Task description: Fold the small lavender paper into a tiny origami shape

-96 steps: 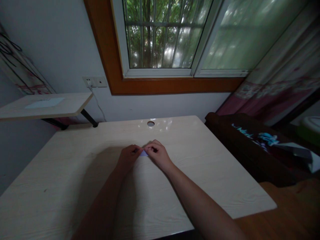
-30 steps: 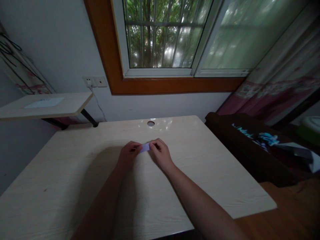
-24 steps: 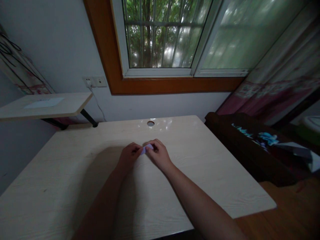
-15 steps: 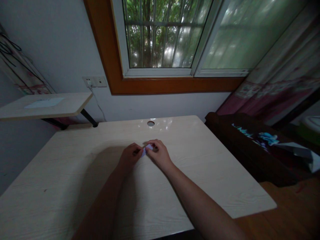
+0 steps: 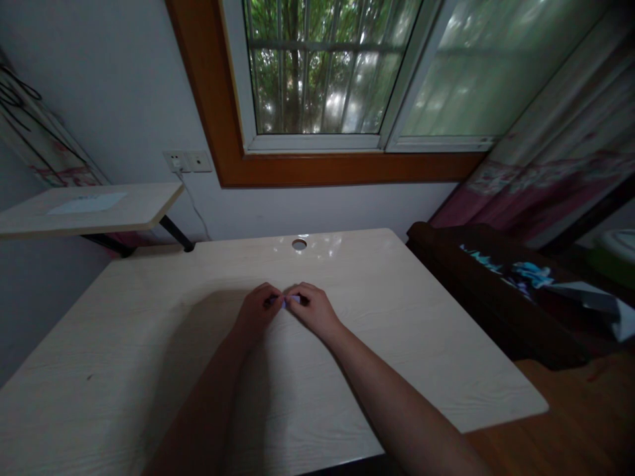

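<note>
A small piece of light purple paper [image 5: 296,299] is pinched between my two hands, just above or on the pale wooden desk [image 5: 377,297]. My left hand [image 5: 258,307] is closed on its left part, thumb and forefinger pressed together. My right hand [image 5: 314,308] grips it from the right, its fingertips meeting those of the left. Most of the paper is hidden by the fingers, so its exact shape cannot be made out.
A round cable hole [image 5: 299,244] lies near the desk's back edge. On the left stands a raised shelf [image 5: 143,195] with a white sheet [image 5: 88,203] on it. Past the desk's right side is a dark brown piece of furniture [image 5: 431,254] with cloth items [image 5: 533,274].
My right hand has shifted slightly left and down, and its fingertips now meet the left ones. Less of the purple paper shows. My left hand has hardly moved.
</note>
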Available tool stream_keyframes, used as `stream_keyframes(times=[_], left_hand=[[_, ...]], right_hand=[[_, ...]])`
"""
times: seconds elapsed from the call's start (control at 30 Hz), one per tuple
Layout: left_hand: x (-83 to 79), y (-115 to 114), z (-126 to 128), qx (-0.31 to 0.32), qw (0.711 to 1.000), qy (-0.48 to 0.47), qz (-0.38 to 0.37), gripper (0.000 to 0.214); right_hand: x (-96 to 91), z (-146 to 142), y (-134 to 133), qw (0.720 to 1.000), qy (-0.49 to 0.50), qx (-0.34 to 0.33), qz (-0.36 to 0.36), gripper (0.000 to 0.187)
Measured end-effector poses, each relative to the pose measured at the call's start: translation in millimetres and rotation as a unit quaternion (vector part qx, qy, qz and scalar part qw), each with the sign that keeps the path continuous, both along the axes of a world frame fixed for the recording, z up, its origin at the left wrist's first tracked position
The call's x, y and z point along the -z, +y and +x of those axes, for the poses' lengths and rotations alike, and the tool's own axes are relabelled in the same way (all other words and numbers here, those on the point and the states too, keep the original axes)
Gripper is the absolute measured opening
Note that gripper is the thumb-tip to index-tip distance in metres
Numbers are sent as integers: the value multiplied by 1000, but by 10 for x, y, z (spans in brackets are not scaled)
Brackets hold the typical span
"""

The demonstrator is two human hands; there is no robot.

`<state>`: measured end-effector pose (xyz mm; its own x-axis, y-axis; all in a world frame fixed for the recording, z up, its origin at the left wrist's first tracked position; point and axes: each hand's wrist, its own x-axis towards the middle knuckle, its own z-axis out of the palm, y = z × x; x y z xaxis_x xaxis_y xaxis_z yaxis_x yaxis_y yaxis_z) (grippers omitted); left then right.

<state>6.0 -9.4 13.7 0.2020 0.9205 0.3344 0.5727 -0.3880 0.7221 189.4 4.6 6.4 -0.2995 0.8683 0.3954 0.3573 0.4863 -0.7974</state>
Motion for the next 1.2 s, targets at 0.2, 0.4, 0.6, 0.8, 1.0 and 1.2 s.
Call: stream_keyframes(times=[0.2, 0.4, 0.6, 0.8, 1.0, 1.2], left_hand=[[6, 3, 2, 4, 1000, 3, -1, 14], [-2, 6, -14, -6, 1000, -10, -16, 14], [-39, -1, -24, -33, 998, -42, -38, 16], [-25, 11, -49, -57, 994, -88, -41, 18], [-50, 7, -38, -60, 993, -87, -47, 19], [-66, 9, -29, -65, 993, -89, -52, 20]], right_hand=[[13, -6, -7, 1000, -8, -6, 2, 13], [-5, 2, 0, 1000, -2, 25, 5, 14], [2, 21, 31, 995, 47, 82, -11, 13], [-17, 50, 65, 981, 113, 146, -62, 15], [-32, 25, 42, 994, 79, 59, -47, 16], [5, 26, 41, 994, 81, 60, -48, 15]])
